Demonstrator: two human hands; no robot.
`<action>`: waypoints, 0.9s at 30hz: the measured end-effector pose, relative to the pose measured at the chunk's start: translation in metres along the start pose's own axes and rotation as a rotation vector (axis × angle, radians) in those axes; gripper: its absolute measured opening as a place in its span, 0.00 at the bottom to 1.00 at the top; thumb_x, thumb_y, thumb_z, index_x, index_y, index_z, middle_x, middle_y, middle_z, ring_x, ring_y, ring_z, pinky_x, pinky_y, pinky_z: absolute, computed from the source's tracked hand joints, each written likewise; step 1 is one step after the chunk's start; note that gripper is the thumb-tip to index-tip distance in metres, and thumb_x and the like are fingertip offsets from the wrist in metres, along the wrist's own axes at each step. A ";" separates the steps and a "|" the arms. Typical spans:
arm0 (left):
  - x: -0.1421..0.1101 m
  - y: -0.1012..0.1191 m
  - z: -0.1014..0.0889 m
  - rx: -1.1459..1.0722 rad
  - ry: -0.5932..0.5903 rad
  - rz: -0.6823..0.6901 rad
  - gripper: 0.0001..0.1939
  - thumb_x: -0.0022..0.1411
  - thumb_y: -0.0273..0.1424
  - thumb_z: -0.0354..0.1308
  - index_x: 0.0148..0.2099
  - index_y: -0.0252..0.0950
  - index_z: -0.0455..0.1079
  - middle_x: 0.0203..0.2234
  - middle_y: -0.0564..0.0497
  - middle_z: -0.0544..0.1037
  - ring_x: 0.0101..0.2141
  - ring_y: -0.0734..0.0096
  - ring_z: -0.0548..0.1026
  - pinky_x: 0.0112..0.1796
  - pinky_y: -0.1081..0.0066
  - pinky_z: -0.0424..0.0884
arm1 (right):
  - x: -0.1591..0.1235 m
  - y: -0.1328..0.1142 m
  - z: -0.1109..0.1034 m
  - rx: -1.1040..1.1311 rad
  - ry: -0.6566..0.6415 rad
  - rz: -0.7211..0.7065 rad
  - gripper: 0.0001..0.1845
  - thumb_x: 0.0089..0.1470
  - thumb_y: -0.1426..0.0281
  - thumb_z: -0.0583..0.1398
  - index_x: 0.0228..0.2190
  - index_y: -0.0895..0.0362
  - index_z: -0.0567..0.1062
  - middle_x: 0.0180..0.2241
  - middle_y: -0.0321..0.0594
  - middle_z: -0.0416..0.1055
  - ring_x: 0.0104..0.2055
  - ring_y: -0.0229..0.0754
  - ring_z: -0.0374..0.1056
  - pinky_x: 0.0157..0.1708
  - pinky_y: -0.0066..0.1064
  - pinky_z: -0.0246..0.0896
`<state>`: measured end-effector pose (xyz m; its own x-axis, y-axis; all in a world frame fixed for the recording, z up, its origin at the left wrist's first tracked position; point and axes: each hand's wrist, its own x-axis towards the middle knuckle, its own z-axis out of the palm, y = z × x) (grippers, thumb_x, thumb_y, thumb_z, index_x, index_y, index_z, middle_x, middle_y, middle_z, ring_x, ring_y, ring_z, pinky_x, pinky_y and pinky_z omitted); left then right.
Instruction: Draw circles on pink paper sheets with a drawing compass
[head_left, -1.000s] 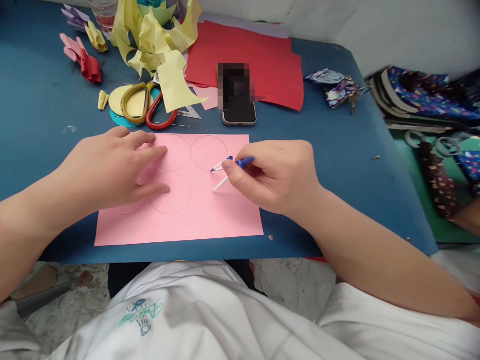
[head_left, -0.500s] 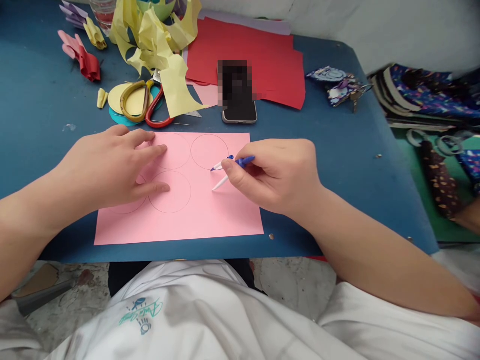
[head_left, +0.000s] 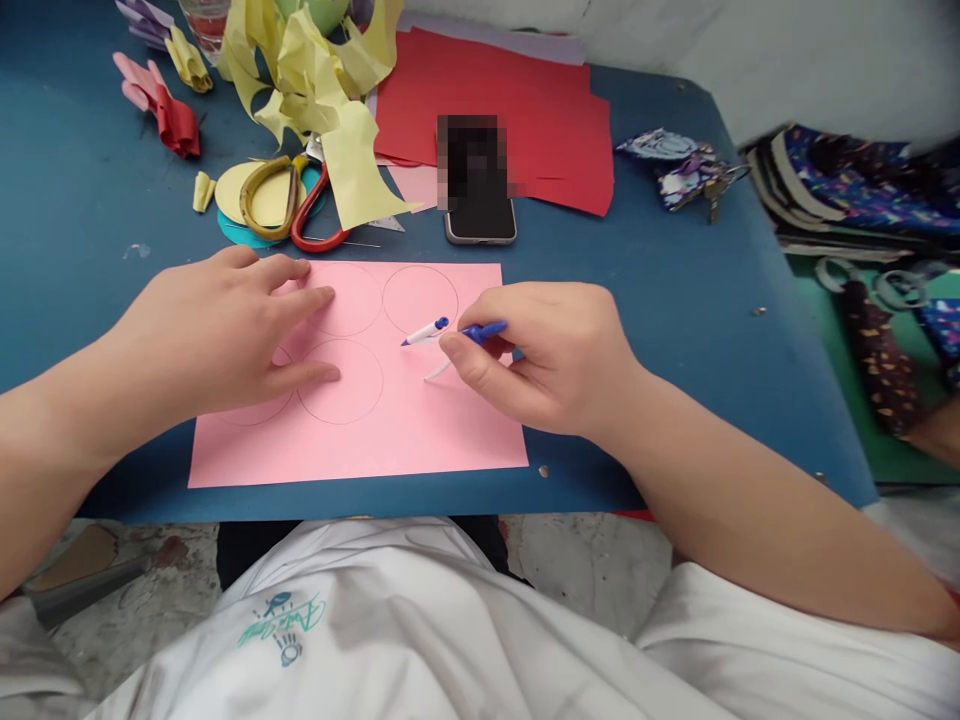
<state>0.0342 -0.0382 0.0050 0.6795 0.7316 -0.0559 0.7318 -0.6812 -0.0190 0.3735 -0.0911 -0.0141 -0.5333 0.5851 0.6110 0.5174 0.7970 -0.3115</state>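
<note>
Four drawn circles (head_left: 420, 300) visible on pink sheet (head_left: 360, 450); outline under compass (head_left: 482, 332) seemingly unfinished. Left hand (head_left: 225, 325) spreads fingers across sheet's left; right hand (head_left: 547, 350) pinches compass over sheet's right.

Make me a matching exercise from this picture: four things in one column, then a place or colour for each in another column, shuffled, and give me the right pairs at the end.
Column one
1. Phone
2. Drawing compass
3. Scissors
4. Left hand

Column two
A. Spread over the pink sheet
B. One yellow handle, one red
C. Partly over the red paper
D. Held in the right hand

Right pairs: 1-C, 2-D, 3-B, 4-A
</note>
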 end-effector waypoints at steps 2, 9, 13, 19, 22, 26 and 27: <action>-0.001 -0.001 0.002 -0.033 0.018 0.008 0.34 0.81 0.57 0.61 0.80 0.53 0.82 0.71 0.42 0.84 0.66 0.34 0.82 0.65 0.45 0.80 | 0.000 0.000 -0.001 0.057 -0.062 -0.021 0.11 0.86 0.66 0.62 0.44 0.51 0.77 0.32 0.36 0.76 0.31 0.44 0.72 0.32 0.37 0.65; 0.000 0.002 -0.003 0.038 -0.032 -0.003 0.36 0.82 0.58 0.60 0.78 0.45 0.82 0.74 0.38 0.82 0.66 0.33 0.82 0.63 0.45 0.80 | 0.001 0.002 0.003 0.207 -0.219 0.006 0.15 0.90 0.57 0.58 0.53 0.52 0.79 0.47 0.48 0.85 0.46 0.50 0.81 0.46 0.42 0.80; 0.000 0.003 -0.005 0.124 -0.039 0.034 0.39 0.85 0.60 0.53 0.79 0.40 0.81 0.74 0.37 0.82 0.62 0.37 0.82 0.60 0.46 0.81 | 0.003 0.001 0.008 0.265 -0.176 -0.079 0.11 0.89 0.62 0.61 0.56 0.54 0.80 0.49 0.49 0.85 0.49 0.49 0.83 0.49 0.40 0.83; 0.000 0.003 -0.007 0.104 -0.041 0.032 0.38 0.85 0.59 0.53 0.78 0.40 0.81 0.74 0.38 0.82 0.62 0.38 0.82 0.58 0.48 0.82 | 0.002 -0.006 0.012 0.272 -0.188 -0.054 0.13 0.90 0.64 0.58 0.63 0.55 0.80 0.52 0.50 0.87 0.52 0.49 0.85 0.54 0.42 0.84; -0.001 0.002 -0.005 0.079 -0.040 0.026 0.38 0.86 0.58 0.53 0.79 0.39 0.80 0.76 0.38 0.81 0.63 0.40 0.82 0.60 0.49 0.80 | 0.002 -0.006 0.013 0.277 -0.166 -0.047 0.11 0.90 0.65 0.57 0.61 0.54 0.78 0.51 0.48 0.87 0.51 0.47 0.85 0.55 0.40 0.84; -0.004 0.000 -0.003 -0.038 0.010 0.000 0.35 0.84 0.59 0.56 0.78 0.46 0.81 0.75 0.45 0.82 0.65 0.41 0.81 0.64 0.52 0.78 | 0.003 -0.006 0.013 0.293 -0.192 -0.033 0.11 0.91 0.62 0.56 0.57 0.52 0.77 0.49 0.46 0.86 0.50 0.47 0.84 0.54 0.39 0.83; -0.004 0.001 -0.004 -0.026 -0.003 0.004 0.36 0.84 0.59 0.55 0.78 0.44 0.81 0.75 0.43 0.82 0.65 0.40 0.81 0.63 0.51 0.78 | 0.003 -0.006 0.013 0.293 -0.201 -0.028 0.12 0.92 0.61 0.55 0.56 0.52 0.77 0.49 0.46 0.86 0.50 0.47 0.84 0.53 0.39 0.82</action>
<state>0.0327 -0.0416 0.0089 0.6821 0.7289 -0.0585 0.7304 -0.6830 0.0069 0.3603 -0.0921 -0.0200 -0.6806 0.5572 0.4756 0.3022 0.8050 -0.5105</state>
